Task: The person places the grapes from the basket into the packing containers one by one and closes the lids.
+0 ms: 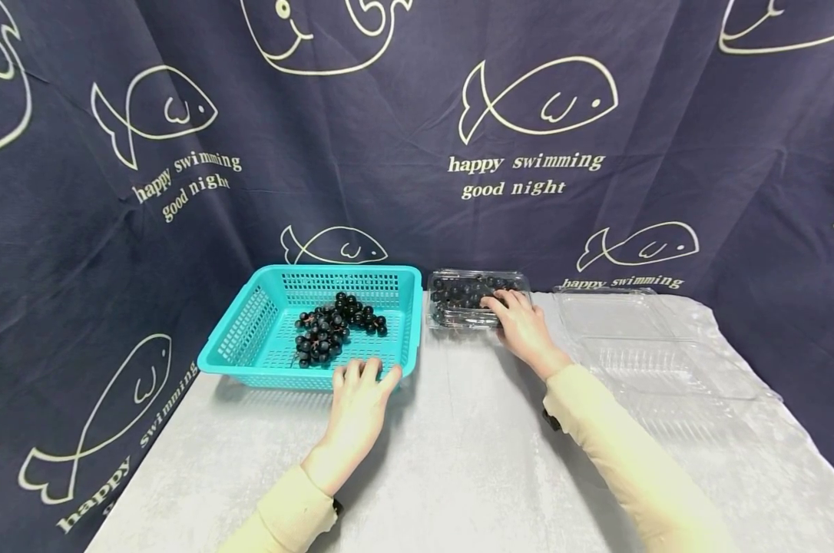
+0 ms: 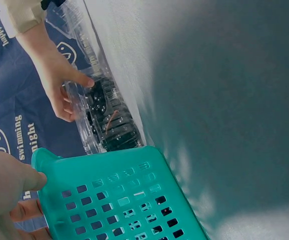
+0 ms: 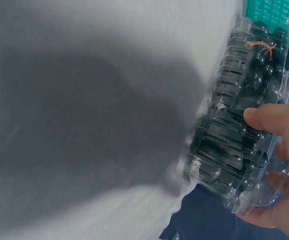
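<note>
From here I see a dark blue cloth (image 1: 417,192) with pale fish (image 1: 555,104) hanging behind a light grey table (image 1: 472,461).

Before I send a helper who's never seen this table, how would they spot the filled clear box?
Find the turquoise basket on the pale table. Just right of it in the head view, gripped by the right hand, sits the clear box. Dark grapes show inside it, unlike the see-through containers farther right.

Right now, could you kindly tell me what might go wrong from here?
The right hand holds the clear container; squeezing hard could bruise the dark grapes inside. The left hand holds the turquoise basket by its near rim; sliding it sideways could bump the clear container close beside it.
</note>
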Demonstrator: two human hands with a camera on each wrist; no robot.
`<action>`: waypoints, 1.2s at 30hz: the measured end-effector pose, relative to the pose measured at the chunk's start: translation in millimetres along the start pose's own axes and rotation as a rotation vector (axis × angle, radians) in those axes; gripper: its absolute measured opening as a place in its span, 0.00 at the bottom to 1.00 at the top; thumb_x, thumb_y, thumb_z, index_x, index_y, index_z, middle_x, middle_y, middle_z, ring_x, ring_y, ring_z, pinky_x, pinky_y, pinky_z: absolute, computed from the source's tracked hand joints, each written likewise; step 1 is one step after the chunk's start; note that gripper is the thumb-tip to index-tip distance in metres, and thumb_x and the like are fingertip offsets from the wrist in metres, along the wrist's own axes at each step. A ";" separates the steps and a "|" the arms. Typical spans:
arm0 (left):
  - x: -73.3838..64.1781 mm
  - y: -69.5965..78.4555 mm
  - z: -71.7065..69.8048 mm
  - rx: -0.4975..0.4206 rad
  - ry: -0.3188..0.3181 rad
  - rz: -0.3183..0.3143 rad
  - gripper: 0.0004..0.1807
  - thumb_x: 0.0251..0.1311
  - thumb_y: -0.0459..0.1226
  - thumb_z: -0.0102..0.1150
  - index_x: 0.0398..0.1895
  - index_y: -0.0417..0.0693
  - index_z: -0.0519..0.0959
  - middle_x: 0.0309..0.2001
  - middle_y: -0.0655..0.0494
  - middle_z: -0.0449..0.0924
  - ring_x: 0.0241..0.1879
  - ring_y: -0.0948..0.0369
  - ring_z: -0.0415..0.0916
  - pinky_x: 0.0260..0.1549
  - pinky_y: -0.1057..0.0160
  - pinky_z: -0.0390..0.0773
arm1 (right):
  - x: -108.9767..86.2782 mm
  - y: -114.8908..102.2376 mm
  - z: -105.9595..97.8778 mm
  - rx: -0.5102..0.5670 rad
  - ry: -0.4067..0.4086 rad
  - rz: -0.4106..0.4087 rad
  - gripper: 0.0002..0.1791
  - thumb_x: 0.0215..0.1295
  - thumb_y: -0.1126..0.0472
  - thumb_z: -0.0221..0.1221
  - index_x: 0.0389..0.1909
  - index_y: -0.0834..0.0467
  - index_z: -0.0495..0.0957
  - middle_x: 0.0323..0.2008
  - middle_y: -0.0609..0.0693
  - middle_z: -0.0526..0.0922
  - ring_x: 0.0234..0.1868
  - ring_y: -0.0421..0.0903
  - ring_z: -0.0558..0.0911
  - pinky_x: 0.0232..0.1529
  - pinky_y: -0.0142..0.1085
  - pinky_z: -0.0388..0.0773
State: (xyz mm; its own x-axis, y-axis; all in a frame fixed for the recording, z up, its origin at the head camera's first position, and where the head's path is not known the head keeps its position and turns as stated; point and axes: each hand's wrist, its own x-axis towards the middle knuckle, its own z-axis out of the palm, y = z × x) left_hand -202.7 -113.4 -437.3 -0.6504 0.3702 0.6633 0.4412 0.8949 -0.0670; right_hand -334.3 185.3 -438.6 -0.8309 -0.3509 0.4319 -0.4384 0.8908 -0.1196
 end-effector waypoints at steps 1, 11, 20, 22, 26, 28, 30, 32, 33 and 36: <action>-0.1 -0.1 0.1 0.000 0.000 0.000 0.11 0.56 0.34 0.53 0.41 0.57 0.73 0.37 0.50 0.70 0.37 0.49 0.67 0.37 0.48 0.67 | 1.1 0.7 0.6 -0.001 -0.001 0.001 0.35 0.44 0.71 0.65 0.56 0.48 0.70 0.59 0.57 0.70 0.62 0.60 0.66 0.42 0.63 0.70; 1.1 1.9 -3.1 0.000 -0.019 -0.011 0.16 0.51 0.31 0.61 0.41 0.57 0.74 0.38 0.50 0.71 0.38 0.48 0.68 0.38 0.47 0.68 | 8.0 3.2 1.3 -0.015 -0.044 0.038 0.34 0.46 0.71 0.63 0.56 0.47 0.69 0.60 0.56 0.68 0.63 0.58 0.64 0.46 0.65 0.67; 0.8 2.1 -4.2 -0.010 -0.081 -0.031 0.20 0.50 0.28 0.61 0.44 0.58 0.74 0.39 0.49 0.72 0.40 0.47 0.68 0.40 0.45 0.68 | 8.1 1.2 -2.7 -0.049 -0.100 0.044 0.33 0.52 0.69 0.63 0.59 0.46 0.68 0.62 0.56 0.66 0.65 0.60 0.62 0.49 0.68 0.65; 0.5 2.0 -4.1 -0.010 -0.092 -0.031 0.20 0.50 0.28 0.61 0.45 0.58 0.74 0.39 0.49 0.72 0.40 0.48 0.68 0.41 0.46 0.69 | 7.8 1.6 -2.7 -0.053 -0.095 0.034 0.32 0.52 0.69 0.63 0.59 0.47 0.68 0.62 0.56 0.67 0.64 0.61 0.63 0.48 0.68 0.66; 0.6 2.1 -3.9 -0.010 -0.098 -0.030 0.20 0.51 0.29 0.61 0.45 0.58 0.74 0.39 0.50 0.71 0.40 0.48 0.68 0.41 0.46 0.68 | 8.5 1.3 -5.6 -0.071 -0.116 0.022 0.32 0.52 0.68 0.64 0.59 0.48 0.68 0.62 0.57 0.67 0.64 0.62 0.63 0.45 0.67 0.68; 0.7 2.2 -3.9 -0.011 -0.098 -0.030 0.19 0.50 0.29 0.61 0.45 0.58 0.74 0.39 0.49 0.71 0.40 0.48 0.68 0.41 0.46 0.68 | 10.4 0.3 -9.4 -0.082 -0.160 0.030 0.32 0.53 0.67 0.63 0.60 0.48 0.67 0.63 0.57 0.66 0.64 0.62 0.63 0.45 0.67 0.69; 0.8 2.3 -4.0 -0.008 -0.098 -0.031 0.20 0.50 0.28 0.61 0.44 0.58 0.74 0.39 0.49 0.71 0.40 0.48 0.68 0.41 0.46 0.68 | 12.8 -1.6 -15.0 -0.087 -0.221 0.042 0.32 0.55 0.66 0.63 0.61 0.48 0.66 0.64 0.57 0.65 0.65 0.63 0.61 0.46 0.67 0.69; 0.8 2.5 -4.1 -0.006 -0.100 -0.034 0.20 0.50 0.28 0.61 0.44 0.58 0.74 0.39 0.49 0.72 0.40 0.48 0.68 0.41 0.46 0.68 | 15.7 -3.6 -21.1 -0.090 -0.281 0.053 0.33 0.55 0.64 0.64 0.62 0.48 0.66 0.65 0.57 0.63 0.66 0.64 0.60 0.48 0.67 0.69; 0.7 2.6 -4.1 -0.004 -0.101 -0.035 0.20 0.50 0.28 0.61 0.44 0.58 0.74 0.39 0.49 0.72 0.40 0.48 0.68 0.42 0.46 0.68 | 17.0 -4.5 -24.3 -0.095 -0.308 0.053 0.33 0.56 0.64 0.64 0.63 0.48 0.65 0.66 0.58 0.63 0.66 0.64 0.60 0.49 0.68 0.68; 0.7 2.9 -4.4 -0.002 -0.105 -0.036 0.20 0.50 0.29 0.61 0.45 0.58 0.74 0.39 0.49 0.72 0.41 0.48 0.68 0.42 0.46 0.68 | 20.1 -6.3 -33.3 -0.114 -0.381 0.042 0.36 0.55 0.62 0.66 0.65 0.49 0.64 0.67 0.58 0.61 0.67 0.64 0.59 0.50 0.67 0.68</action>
State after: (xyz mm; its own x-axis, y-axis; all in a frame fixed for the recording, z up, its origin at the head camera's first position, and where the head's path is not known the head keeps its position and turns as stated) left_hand -199.2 -111.7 -433.8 -0.7272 0.3617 0.5834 0.4173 0.9077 -0.0426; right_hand -336.9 182.2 -399.4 -0.9244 -0.3761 0.0634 -0.3780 0.9256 -0.0208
